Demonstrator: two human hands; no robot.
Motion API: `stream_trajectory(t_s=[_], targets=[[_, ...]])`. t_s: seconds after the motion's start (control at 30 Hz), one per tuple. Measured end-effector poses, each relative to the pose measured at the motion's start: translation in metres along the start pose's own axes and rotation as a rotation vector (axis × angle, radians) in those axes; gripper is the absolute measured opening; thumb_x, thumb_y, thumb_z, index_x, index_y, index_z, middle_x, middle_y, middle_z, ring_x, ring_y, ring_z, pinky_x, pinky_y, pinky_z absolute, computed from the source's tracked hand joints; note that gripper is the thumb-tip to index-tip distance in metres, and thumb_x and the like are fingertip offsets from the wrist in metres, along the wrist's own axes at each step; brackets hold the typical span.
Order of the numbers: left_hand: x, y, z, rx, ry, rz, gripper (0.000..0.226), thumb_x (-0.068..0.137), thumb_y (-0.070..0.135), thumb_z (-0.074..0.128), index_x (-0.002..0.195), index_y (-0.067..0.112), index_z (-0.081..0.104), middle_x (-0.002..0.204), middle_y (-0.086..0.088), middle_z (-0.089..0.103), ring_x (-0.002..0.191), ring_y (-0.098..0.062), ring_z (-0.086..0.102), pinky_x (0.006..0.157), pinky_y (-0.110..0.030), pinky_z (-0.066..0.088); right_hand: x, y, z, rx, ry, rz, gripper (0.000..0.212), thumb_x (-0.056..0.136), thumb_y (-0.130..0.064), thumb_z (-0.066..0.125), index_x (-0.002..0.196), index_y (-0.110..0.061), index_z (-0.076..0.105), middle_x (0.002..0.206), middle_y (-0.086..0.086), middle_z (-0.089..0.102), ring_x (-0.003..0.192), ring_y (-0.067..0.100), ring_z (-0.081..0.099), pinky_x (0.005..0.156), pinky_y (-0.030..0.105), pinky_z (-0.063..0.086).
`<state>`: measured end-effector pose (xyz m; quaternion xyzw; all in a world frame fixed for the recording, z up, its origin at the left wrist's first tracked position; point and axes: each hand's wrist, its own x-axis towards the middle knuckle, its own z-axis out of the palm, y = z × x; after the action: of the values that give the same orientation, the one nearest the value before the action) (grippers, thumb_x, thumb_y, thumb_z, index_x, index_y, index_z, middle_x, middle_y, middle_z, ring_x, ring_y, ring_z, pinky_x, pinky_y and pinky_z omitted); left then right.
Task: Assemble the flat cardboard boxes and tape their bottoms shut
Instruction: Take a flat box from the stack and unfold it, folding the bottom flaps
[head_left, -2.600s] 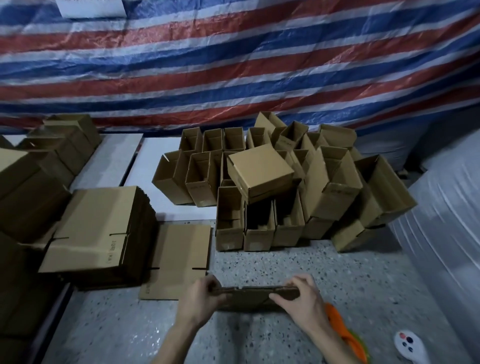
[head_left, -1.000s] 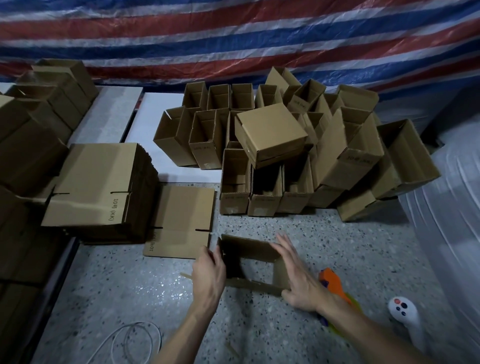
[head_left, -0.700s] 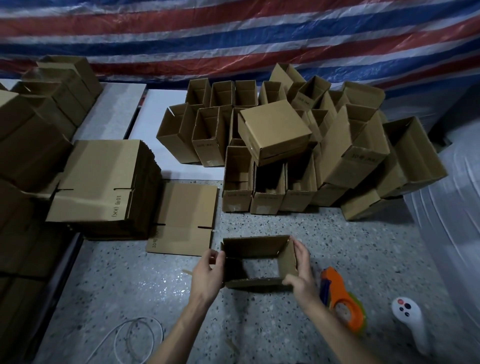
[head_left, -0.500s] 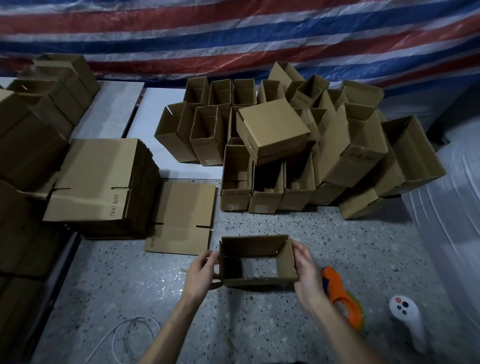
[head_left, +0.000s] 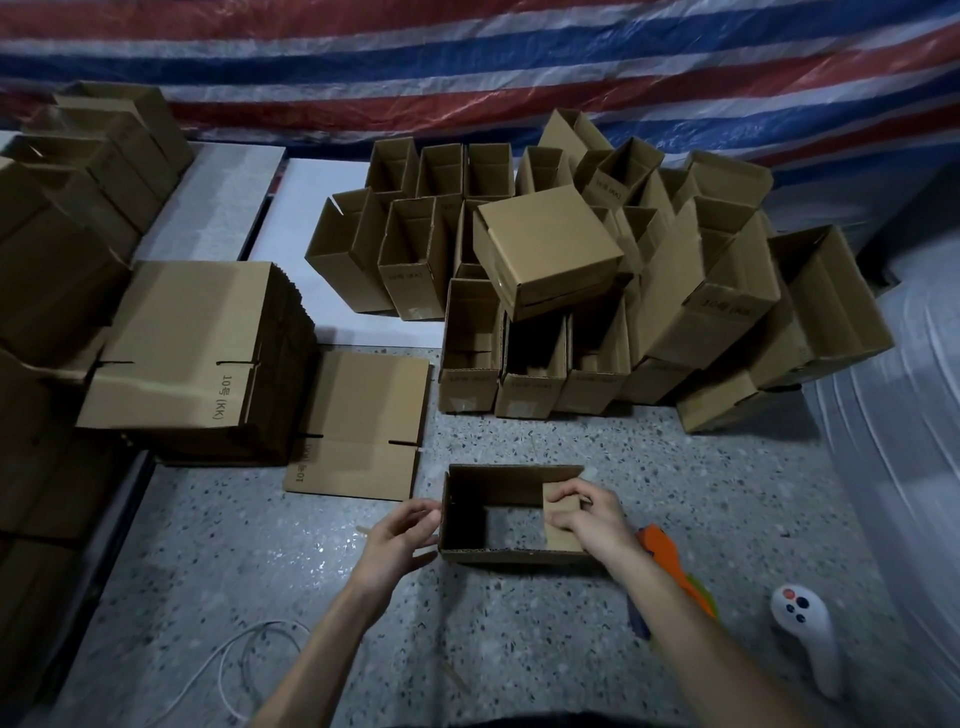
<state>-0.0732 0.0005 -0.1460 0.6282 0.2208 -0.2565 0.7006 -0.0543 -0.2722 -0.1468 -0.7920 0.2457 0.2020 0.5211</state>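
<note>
An opened-out cardboard box (head_left: 498, 486) stands on the speckled floor in front of me, open at the top, the floor showing through it. My right hand (head_left: 592, 517) curls over its right side and folds the small right flap inward. My left hand (head_left: 402, 535) is at the box's left wall, fingers loosely curled beside it. An orange tape dispenser (head_left: 670, 564) lies just right of the box, partly hidden by my right forearm.
A stack of flat boxes (head_left: 192, 348) sits at the left, with one flat box (head_left: 363, 426) on the floor beside it. A pile of assembled boxes (head_left: 571, 291) fills the area behind. A white controller (head_left: 805, 631) lies at right, a white cable (head_left: 234, 670) lower left.
The flat box was pulled open into a rectangle and set on the floor. My right hand moved from its outer right wall over the edge and is bending the right flap inward.
</note>
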Motion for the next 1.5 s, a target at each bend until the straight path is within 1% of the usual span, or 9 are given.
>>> stream_trajectory(t_s=[0.27, 0.53, 0.7, 0.83, 0.93, 1.1, 1.2, 1.3, 1.5], targets=[[0.002, -0.010, 0.000, -0.052, -0.052, 0.170, 0.009, 0.091, 0.013, 0.069, 0.100, 0.015, 0.069, 0.140, 0.009, 0.058, 0.122, -0.012, 0.063, 0.101, -0.046, 0.053, 0.002, 0.003, -0.006, -0.040, -0.047, -0.051, 0.023, 0.079, -0.008, 0.081, 0.089, -0.027, 0.072, 0.111, -0.012, 0.065, 0.114, 0.019, 0.058, 0.106, 0.047, 0.044], [0.000, -0.012, 0.009, 0.015, -0.056, 0.278, 0.018, 0.083, 0.027, 0.074, 0.099, 0.022, 0.069, 0.146, 0.021, 0.048, 0.125, -0.013, 0.060, 0.091, -0.021, 0.051, 0.003, 0.009, -0.012, -0.106, -0.138, -0.087, 0.023, 0.085, -0.018, 0.077, 0.094, -0.036, 0.068, 0.122, -0.010, 0.061, 0.120, 0.022, 0.056, 0.107, 0.054, 0.042], [0.007, -0.017, 0.013, 0.096, -0.048, 0.311, 0.008, 0.087, 0.019, 0.074, 0.093, 0.020, 0.069, 0.143, 0.016, 0.051, 0.128, -0.010, 0.056, 0.101, -0.033, 0.046, 0.000, 0.009, -0.012, -0.158, -0.172, -0.095, 0.037, 0.075, -0.020, 0.085, 0.092, -0.043, 0.062, 0.110, -0.003, 0.063, 0.096, 0.018, 0.062, 0.079, 0.031, 0.053], [0.016, -0.019, 0.029, 0.300, 0.012, 0.354, 0.011, 0.087, 0.003, 0.073, 0.085, 0.014, 0.070, 0.126, -0.002, 0.061, 0.142, -0.004, 0.031, 0.106, -0.030, 0.042, -0.003, 0.009, -0.012, -0.175, -0.225, -0.117, 0.045, 0.069, -0.024, 0.091, 0.100, -0.034, 0.060, 0.106, -0.002, 0.063, 0.092, 0.018, 0.060, 0.066, 0.022, 0.048], [0.021, -0.016, 0.029, 0.404, -0.002, 0.332, 0.012, 0.088, 0.009, 0.073, 0.086, 0.021, 0.072, 0.135, -0.007, 0.058, 0.147, -0.009, 0.026, 0.110, -0.040, 0.041, -0.003, 0.010, -0.012, -0.158, -0.203, -0.131, 0.032, 0.079, -0.022, 0.084, 0.099, -0.035, 0.062, 0.107, -0.002, 0.065, 0.096, 0.017, 0.062, 0.077, 0.029, 0.050], [0.010, -0.013, 0.019, 0.443, -0.134, 0.312, 0.022, 0.099, 0.046, 0.053, 0.098, 0.042, 0.075, 0.157, 0.016, 0.033, 0.141, 0.019, 0.014, 0.105, -0.005, 0.025, -0.003, 0.015, -0.009, -0.144, -0.150, -0.192, 0.009, 0.098, -0.034, 0.062, 0.104, -0.039, 0.067, 0.133, -0.004, 0.058, 0.125, 0.016, 0.054, 0.110, 0.047, 0.040], [0.007, -0.017, 0.005, 0.523, -0.226, 0.318, 0.046, 0.084, 0.078, 0.051, 0.118, 0.050, 0.067, 0.154, 0.039, 0.014, 0.137, 0.024, 0.014, 0.116, -0.029, 0.021, -0.007, 0.019, -0.013, -0.068, -0.177, -0.264, 0.033, 0.093, -0.058, 0.057, 0.114, -0.036, 0.069, 0.144, -0.001, 0.049, 0.135, 0.010, 0.045, 0.118, 0.049, 0.031], [0.006, -0.014, -0.004, 0.744, -0.298, 0.311, 0.064, 0.066, 0.087, 0.064, 0.125, 0.065, 0.053, 0.154, 0.045, -0.002, 0.143, 0.007, 0.019, 0.116, -0.039, 0.027, -0.012, 0.023, -0.021, -0.080, -0.283, -0.275, 0.075, 0.064, -0.086, 0.064, 0.126, -0.044, 0.059, 0.145, -0.001, 0.042, 0.136, 0.020, 0.042, 0.112, 0.054, 0.037], [0.007, -0.010, -0.005, 0.865, -0.252, 0.334, 0.069, 0.062, 0.089, 0.066, 0.125, 0.067, 0.050, 0.158, 0.039, 0.002, 0.139, 0.005, 0.029, 0.107, -0.032, 0.036, -0.009, 0.027, -0.029, -0.177, -0.416, -0.255, 0.093, 0.052, -0.060, 0.094, 0.132, -0.056, 0.048, 0.154, 0.003, 0.027, 0.146, 0.022, 0.026, 0.115, 0.057, 0.034]])
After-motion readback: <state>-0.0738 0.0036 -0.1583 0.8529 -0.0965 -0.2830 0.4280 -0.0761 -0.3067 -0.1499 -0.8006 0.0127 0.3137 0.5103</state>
